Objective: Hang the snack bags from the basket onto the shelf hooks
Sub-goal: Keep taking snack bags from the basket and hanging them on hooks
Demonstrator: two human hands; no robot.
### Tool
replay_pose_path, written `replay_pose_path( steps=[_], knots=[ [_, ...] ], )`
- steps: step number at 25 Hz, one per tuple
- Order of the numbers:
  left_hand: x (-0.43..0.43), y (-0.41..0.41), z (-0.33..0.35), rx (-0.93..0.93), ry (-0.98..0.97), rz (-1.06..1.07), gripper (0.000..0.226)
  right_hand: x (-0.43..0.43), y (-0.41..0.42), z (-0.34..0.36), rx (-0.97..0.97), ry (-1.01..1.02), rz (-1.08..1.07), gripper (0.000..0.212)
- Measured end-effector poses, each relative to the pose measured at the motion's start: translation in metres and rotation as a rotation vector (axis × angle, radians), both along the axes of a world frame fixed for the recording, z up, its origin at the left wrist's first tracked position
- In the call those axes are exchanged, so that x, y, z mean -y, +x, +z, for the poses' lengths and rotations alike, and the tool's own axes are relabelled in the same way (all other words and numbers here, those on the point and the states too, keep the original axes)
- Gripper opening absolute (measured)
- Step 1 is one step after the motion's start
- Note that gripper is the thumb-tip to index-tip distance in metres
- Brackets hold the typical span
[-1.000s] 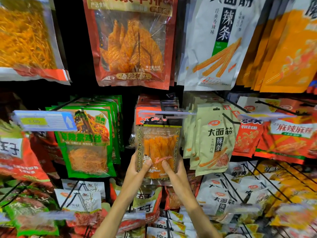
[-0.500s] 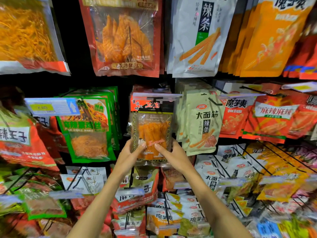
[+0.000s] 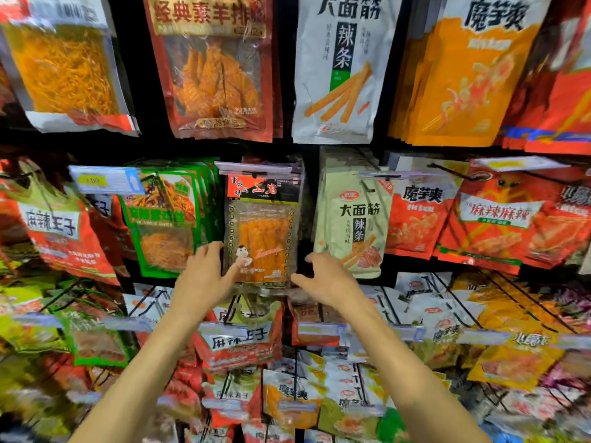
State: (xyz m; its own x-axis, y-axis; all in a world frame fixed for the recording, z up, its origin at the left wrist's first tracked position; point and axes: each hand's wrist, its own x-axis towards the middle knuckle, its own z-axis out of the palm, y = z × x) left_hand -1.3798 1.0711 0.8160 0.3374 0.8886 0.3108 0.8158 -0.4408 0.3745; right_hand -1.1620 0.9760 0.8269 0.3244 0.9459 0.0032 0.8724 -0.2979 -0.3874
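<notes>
Judging from how it sits, the clear-fronted plastic snack bag [image 3: 262, 238] with red-and-black header and orange strips already hangs on the middle-row metal shelf hook [image 3: 256, 172] — the step looks all but done. The left hand [image 3: 204, 279] is spread, brushing the bag's lower left edge; the right hand [image 3: 326, 279] is spread just beside its lower right corner, holding nothing. Next comes another bag from the basket — not in view

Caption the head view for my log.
Left hand and right hand, both open, flank the snack bag hanging on the shelf.
</notes>
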Motion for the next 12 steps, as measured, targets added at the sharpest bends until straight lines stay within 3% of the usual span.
replay_pose_path(
  steps=[5, 12],
  knots=[
    [0.042, -0.007, 0.014, -0.281, 0.174, 0.173, 0.060, 0.041, 0.016, 0.005, 0.151, 0.016, 0.081, 0.063],
    [0.094, 0.052, 0.038, -0.412, 0.222, 0.067, 0.050, 0.084, 0.046, 0.010, 0.170, 0.033, 0.101, 0.060]
  ],
)
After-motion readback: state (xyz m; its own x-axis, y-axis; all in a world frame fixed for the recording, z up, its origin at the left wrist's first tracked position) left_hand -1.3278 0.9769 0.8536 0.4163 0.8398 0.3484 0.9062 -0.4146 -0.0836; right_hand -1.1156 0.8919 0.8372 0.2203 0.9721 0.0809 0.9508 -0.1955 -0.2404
